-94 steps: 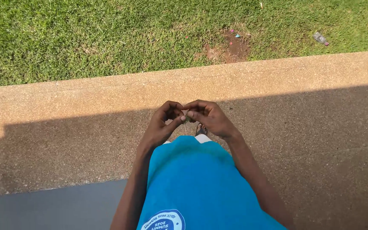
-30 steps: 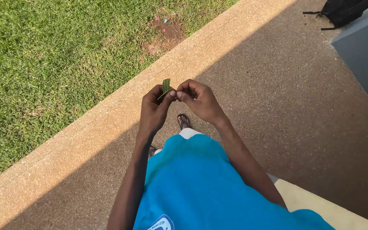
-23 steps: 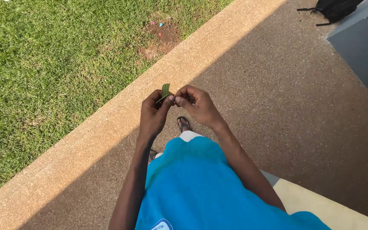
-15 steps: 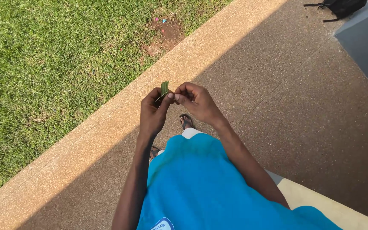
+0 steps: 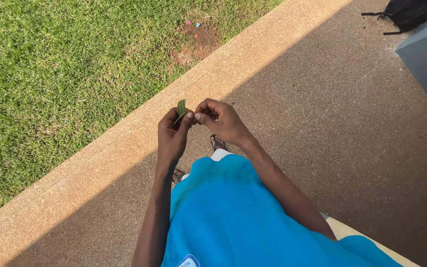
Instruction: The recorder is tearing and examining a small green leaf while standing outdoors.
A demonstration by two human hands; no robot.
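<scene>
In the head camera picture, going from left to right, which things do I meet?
Green grass lawn → left hand → small green leaf → right hand → black bag.

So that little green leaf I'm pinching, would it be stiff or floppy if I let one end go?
Probably floppy: the leaf looks thin and narrow. Likely very light, since the left hand pinches it with fingertips only. It may tear easily.

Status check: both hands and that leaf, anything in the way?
Left hand pinching small green leaf, upright at fingertips. Right hand fingertips meeting the left's at the leaf. Nothing between the hands; concrete kerb and grass beyond.
</scene>
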